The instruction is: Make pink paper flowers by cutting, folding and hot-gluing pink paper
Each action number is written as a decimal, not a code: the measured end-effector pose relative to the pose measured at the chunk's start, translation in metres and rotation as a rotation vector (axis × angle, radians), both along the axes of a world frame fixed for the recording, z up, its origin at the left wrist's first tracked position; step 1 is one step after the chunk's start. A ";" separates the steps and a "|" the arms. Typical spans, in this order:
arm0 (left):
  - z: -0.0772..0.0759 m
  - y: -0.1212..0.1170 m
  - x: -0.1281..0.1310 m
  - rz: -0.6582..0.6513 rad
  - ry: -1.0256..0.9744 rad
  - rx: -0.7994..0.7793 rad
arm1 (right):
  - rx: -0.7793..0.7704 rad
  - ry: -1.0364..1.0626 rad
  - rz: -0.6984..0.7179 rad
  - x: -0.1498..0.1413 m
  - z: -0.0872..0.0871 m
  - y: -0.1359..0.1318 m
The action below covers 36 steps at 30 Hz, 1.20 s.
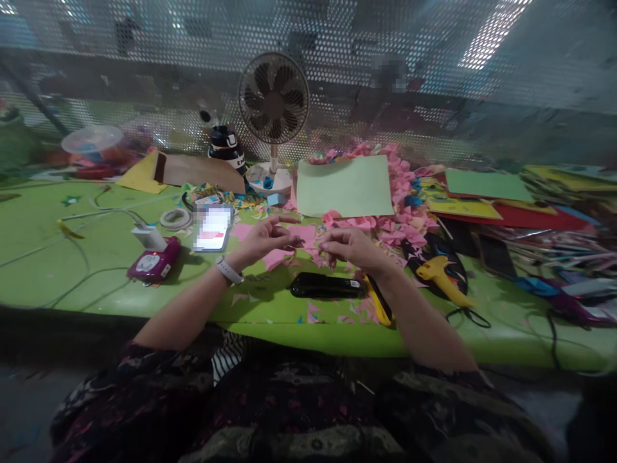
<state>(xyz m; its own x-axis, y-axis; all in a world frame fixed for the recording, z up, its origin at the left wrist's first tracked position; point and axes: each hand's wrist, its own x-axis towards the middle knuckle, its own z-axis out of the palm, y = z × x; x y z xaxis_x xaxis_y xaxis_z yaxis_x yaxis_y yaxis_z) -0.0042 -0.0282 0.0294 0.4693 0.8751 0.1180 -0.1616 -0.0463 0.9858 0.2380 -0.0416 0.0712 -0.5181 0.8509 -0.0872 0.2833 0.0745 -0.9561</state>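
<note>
Over a litter of pink paper scraps [278, 258], my left hand [270, 238] reaches in from the left with its fingers stretched out and apart. A pale watch band circles that wrist. Facing it across a small gap is my right hand [349, 247], its fingers curled together; whatever they may hold is too small to make out. Below the hands lies a glossy black case [328, 285]. Beside it, under my right wrist, is a yellow-handled cutter [380, 302]. Just behind the hands a light green paper sheet [344, 186] rests on a heap of pink scraps.
A phone [213, 227] with a lit screen and a purple power socket [155, 260] with cables are to the left. At the back stand a fan [274, 103] and a dark bottle [225, 151]. A yellow glue gun [443, 280] and stacked coloured papers [486, 186] occupy the right.
</note>
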 end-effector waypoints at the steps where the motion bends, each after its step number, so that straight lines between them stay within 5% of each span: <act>1: 0.001 0.001 -0.001 0.009 -0.013 0.001 | 0.013 -0.001 -0.034 0.001 0.002 0.000; 4: 0.002 0.000 -0.002 -0.044 -0.011 0.001 | 0.069 -0.027 -0.110 0.001 0.004 -0.001; 9: 0.000 -0.004 0.002 -0.137 0.028 -0.013 | 0.100 -0.096 0.045 -0.006 0.001 -0.006; 17: 0.000 -0.003 0.007 0.093 -0.128 -0.101 | 0.015 0.151 -0.192 -0.009 -0.008 -0.005; 32: -0.007 -0.016 0.030 0.121 -0.223 -0.272 | 0.141 -0.015 -0.058 -0.023 -0.016 -0.015; 36: -0.008 -0.012 0.025 0.127 -0.185 -0.241 | 0.346 -0.082 -0.096 -0.011 -0.010 -0.013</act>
